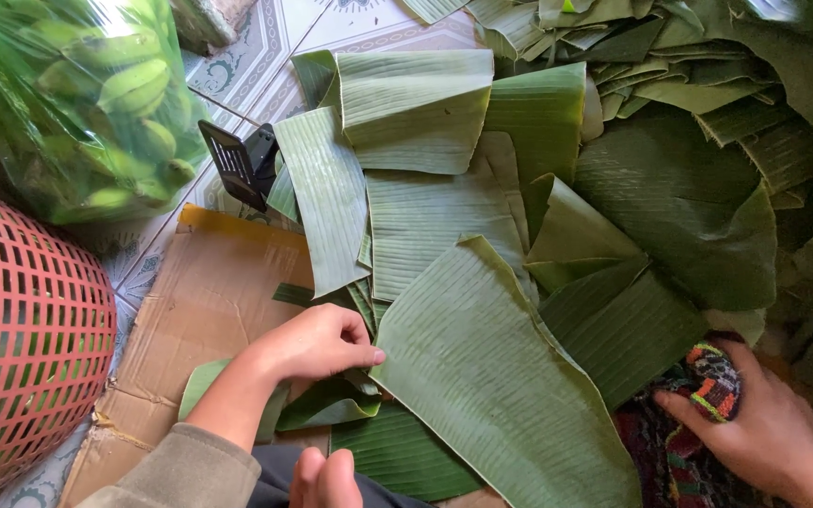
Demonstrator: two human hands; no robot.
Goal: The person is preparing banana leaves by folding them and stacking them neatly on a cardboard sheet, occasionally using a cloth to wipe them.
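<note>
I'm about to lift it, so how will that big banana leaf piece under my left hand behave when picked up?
The banana leaf piece looks thin and broad, so it will probably flop and feel light. Its fine parallel ribs suggest it may split along them. The left hand pinches only its edge, so the far end would likely droop.

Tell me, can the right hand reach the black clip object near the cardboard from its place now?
Probably not easily: the right hand grips a colourful cloth at the far side, and the banana leaves lie between it and the black clip object.
</note>
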